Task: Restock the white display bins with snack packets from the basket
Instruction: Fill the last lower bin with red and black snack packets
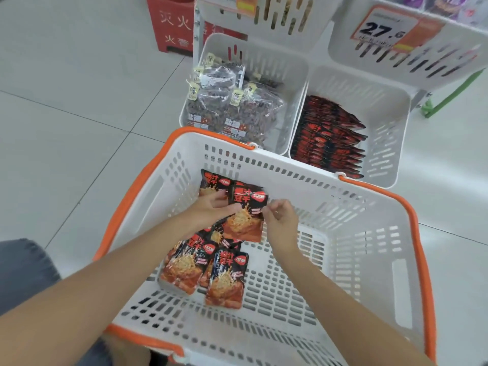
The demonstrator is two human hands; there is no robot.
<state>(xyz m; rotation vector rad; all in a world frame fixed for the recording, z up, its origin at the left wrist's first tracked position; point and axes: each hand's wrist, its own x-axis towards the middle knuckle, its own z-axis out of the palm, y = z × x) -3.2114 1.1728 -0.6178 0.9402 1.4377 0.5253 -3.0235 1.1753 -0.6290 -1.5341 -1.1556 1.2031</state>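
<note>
A white basket with orange rim and handles (343,260) sits on the floor in front of me. Several black-and-red snack packets (224,281) lie inside it at the left. My left hand (211,210) holds an upright packet (245,220) by its left side, and my right hand (280,217) pinches that packet's right edge, above the basket floor. Another packet (211,180) stands behind it. Beyond the basket, a white display bin (383,122) holds a stacked row of the same packets (327,136) along its left half.
A second white bin (290,75) to the left holds clear bags of dark nuts (232,107). More white bins hang above, one with a 27 price tag (385,30). A red box (171,25) stands at the back left on the tiled floor.
</note>
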